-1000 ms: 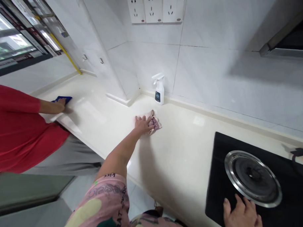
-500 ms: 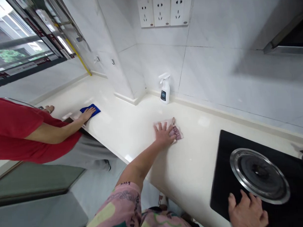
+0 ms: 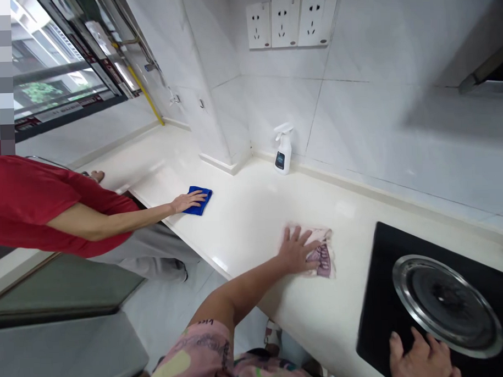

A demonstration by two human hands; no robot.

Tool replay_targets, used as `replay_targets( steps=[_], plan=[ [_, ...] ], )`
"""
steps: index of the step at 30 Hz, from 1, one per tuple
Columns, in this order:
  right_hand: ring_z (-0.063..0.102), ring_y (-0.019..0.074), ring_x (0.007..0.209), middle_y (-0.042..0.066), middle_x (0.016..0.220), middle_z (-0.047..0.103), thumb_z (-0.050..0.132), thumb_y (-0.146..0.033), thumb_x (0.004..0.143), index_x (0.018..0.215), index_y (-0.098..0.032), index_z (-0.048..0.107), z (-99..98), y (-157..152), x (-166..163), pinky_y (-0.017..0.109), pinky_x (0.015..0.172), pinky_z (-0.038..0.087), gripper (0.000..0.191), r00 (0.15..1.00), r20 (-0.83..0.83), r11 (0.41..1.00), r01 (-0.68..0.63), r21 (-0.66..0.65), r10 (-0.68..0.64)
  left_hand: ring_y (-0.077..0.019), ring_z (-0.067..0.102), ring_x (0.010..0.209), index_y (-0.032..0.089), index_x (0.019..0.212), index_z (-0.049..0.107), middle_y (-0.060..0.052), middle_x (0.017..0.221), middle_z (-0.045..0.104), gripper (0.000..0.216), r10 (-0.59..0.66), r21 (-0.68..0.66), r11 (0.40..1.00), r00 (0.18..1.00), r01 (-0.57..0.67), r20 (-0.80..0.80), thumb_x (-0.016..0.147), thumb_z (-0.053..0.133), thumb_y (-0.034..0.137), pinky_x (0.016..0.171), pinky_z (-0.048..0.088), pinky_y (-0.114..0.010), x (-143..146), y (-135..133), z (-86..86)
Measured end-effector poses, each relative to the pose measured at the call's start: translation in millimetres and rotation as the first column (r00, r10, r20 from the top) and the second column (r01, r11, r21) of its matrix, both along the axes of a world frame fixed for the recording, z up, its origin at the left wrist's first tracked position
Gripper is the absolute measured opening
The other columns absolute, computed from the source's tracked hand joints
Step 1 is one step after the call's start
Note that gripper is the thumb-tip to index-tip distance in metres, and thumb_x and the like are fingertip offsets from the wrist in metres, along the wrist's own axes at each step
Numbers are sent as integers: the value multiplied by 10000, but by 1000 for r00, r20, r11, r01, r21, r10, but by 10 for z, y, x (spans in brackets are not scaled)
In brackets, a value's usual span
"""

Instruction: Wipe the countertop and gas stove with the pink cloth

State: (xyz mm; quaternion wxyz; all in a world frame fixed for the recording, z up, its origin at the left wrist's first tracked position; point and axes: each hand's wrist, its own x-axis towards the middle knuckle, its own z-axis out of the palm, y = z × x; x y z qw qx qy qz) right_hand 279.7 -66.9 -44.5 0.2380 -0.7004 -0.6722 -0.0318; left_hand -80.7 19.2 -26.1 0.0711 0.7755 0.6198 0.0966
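Note:
My left hand (image 3: 295, 251) lies flat with its fingers spread on a pale pink patterned cloth (image 3: 323, 258), pressing it against the white countertop (image 3: 253, 232). Part of the cloth is hidden beneath the palm. At the lower right, my right hand (image 3: 422, 359) rests with fingers apart on the front part of a black cooktop (image 3: 377, 294), close to the round metal-rimmed burner (image 3: 447, 305). Nothing shows in that hand; its wrist is out of frame.
A white spray bottle (image 3: 283, 151) stands against the tiled wall, below the sockets (image 3: 285, 22). To the left, a co-worker in a red shirt (image 3: 41, 201) has one hand on a blue cloth (image 3: 201, 204). A wall pillar (image 3: 216, 118) juts out behind the counter.
My left hand and the pink cloth have moved right and nearer to me. The co-worker's hand has slid the blue cloth to the right. The view has shifted slightly.

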Motion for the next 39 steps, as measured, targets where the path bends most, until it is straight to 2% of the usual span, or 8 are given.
replay_targets(
  steps=[5, 10, 17, 23, 27, 31, 36, 39],
  plan=[
    [517, 508, 1332, 263, 1336, 629, 473, -505, 963, 1349, -191, 670, -12, 2, 44, 776, 979, 403, 535, 1000, -14, 1000, -8, -10, 8, -429, 157, 1619, 448, 1642, 330, -31, 1770, 263, 793, 266, -137, 953, 963, -271, -52, 931, 441, 781, 1264, 112, -692, -563, 630, 303],
    [505, 515, 1352, 268, 1388, 597, 445, -536, 967, 1374, -196, 655, -32, -5, 61, 786, 993, 388, 571, 1000, -28, 999, 7, -34, -8, -455, 216, 1588, 444, 1646, 320, -60, 1767, 265, 819, 438, -185, 871, 890, -455, -126, 919, 415, 811, 1211, 239, -705, -1400, 605, 500],
    [511, 534, 1337, 278, 1365, 611, 492, -518, 937, 1382, -187, 662, -33, 23, 99, 791, 980, 384, 580, 999, -44, 1000, -20, -19, 19, -439, 251, 1581, 393, 1664, 303, -100, 1764, 263, 768, 679, -161, 677, 694, -718, -242, 981, 334, 741, 1200, 277, -690, -2034, -389, 608],
    [509, 530, 1329, 290, 1353, 614, 443, -556, 960, 1366, -162, 666, -13, 12, 79, 798, 986, 376, 608, 999, -36, 1000, -16, -21, 15, -422, 198, 1619, 435, 1647, 331, -44, 1770, 261, 735, 736, -110, 608, 611, -786, -292, 970, 407, 712, 1236, 233, -687, -1549, -1401, 409],
    [512, 527, 1332, 291, 1357, 614, 462, -542, 965, 1379, -153, 653, 6, 0, 37, 794, 1014, 362, 599, 999, -43, 1000, -11, 3, 11, -431, 145, 1633, 441, 1652, 313, -26, 1773, 253, 772, 780, -129, 551, 563, -825, -274, 942, 469, 699, 1230, 236, -715, -1260, -1705, 300],
    [507, 520, 1337, 288, 1360, 612, 471, -515, 964, 1383, -148, 649, 27, -1, 13, 783, 1015, 368, 585, 999, -33, 1000, -6, 10, 6, -451, 154, 1626, 414, 1646, 348, -74, 1774, 243, 762, 772, -124, 574, 585, -809, -248, 947, 469, 691, 1223, 221, -739, -1418, -1487, 334],
    [472, 524, 1389, 325, 1408, 577, 476, -494, 967, 1400, -92, 615, 36, -21, 9, 787, 1052, 352, 607, 1000, 5, 999, -30, 13, 30, -499, 109, 1619, 392, 1665, 301, -110, 1795, 133, 796, 769, -158, 581, 602, -799, -215, 958, 392, 746, 1202, 191, -785, -1666, -765, 443],
    [443, 510, 1436, 326, 1436, 562, 447, -517, 984, 1398, -85, 608, 11, -32, 22, 784, 1089, 338, 620, 999, 11, 999, -32, 19, 32, -510, 58, 1622, 409, 1674, 258, -81, 1800, 113, 820, 694, -217, 666, 699, -714, -171, 948, 398, 765, 1206, 122, -809, -1461, -351, 455]
  ],
)
